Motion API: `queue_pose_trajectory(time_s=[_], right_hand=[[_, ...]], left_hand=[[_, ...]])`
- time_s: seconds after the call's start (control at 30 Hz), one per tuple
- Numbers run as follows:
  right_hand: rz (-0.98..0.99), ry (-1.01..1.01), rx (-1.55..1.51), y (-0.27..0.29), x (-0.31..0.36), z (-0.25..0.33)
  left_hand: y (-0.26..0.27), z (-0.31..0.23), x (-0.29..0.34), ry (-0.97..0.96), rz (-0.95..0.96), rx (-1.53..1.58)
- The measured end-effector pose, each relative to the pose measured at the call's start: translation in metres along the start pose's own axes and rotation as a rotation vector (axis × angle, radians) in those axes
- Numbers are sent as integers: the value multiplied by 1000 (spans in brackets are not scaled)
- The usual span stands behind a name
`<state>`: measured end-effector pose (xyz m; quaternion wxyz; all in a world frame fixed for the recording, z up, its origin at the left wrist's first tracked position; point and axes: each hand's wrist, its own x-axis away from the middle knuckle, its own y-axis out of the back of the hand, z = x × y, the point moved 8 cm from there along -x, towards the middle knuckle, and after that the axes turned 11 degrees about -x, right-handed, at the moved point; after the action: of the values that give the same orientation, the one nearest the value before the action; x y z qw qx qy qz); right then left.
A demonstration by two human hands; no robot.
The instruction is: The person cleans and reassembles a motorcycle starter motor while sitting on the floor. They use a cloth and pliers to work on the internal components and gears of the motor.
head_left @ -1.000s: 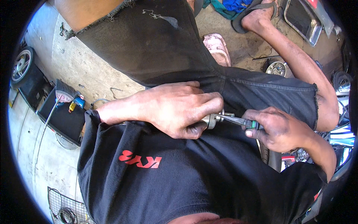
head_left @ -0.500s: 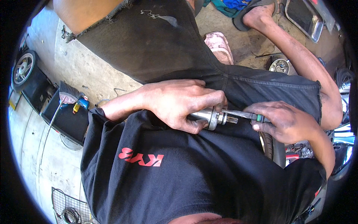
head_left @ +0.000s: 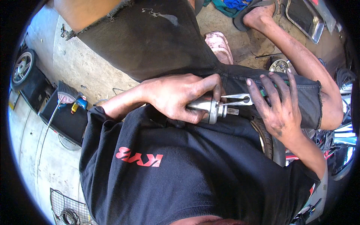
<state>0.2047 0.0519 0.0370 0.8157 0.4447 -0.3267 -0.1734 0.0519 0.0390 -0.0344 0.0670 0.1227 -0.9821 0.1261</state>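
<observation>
Above the lap of the seated person, just in front of the belly, is a silver, cylindrical metal part [head_left: 212, 113], lying almost horizontally, with its narrow splined shaft directed to the person's right. The left hand [head_left: 182, 96] has its grip closed around the wide body of this part, the thumb below and the index finger bent at the upper edge. The right hand [head_left: 278, 107] holds grey metal pliers with green on the handles [head_left: 243, 99]; its grip looks loose, because the fingers are extended and spread over the handles, which are mostly hidden. The long jaws of the pliers stand apart and point toward the bent index finger, near the collar of the part; whether the tips touch something, I cannot tell. Below the hands is a black T-shirt with red lettering [head_left: 180, 180], and beyond them are black shorts with frayed hems [head_left: 150, 48]. On the concrete floor [head_left: 99, 65] lie a stained pinkish piece [head_left: 218, 45], near the inner thigh, and a round metal part with holes [head_left: 278, 66], beside the right leg. At the left stands a black open box [head_left: 62, 119], with a brush [head_left: 66, 95] at its far end.
</observation>
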Motion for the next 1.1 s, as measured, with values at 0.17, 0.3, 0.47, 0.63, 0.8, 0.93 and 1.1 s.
queue_pose_trajectory(time_s=[0.17,0.3,0.47,0.63,0.8,0.93,1.1], right_hand=[[-202,46,85,-2,1,-1],[-267,37,109,-5,-4,-1],[-291,35,109,-6,-3,-2],[-268,11,90,-10,-1,-2],[-220,11,51,-13,-1,-4],[-201,16,38,-12,0,-2],[-157,-7,17,-16,-2,-3]], left_hand=[[5,1,-1,-60,-120,58],[8,2,-1,-49,-121,30],[7,5,0,-61,-138,28],[7,4,-1,-38,-145,14],[7,4,-1,-38,-140,0],[6,5,-1,-33,-130,-10],[7,6,-1,9,-101,22]])
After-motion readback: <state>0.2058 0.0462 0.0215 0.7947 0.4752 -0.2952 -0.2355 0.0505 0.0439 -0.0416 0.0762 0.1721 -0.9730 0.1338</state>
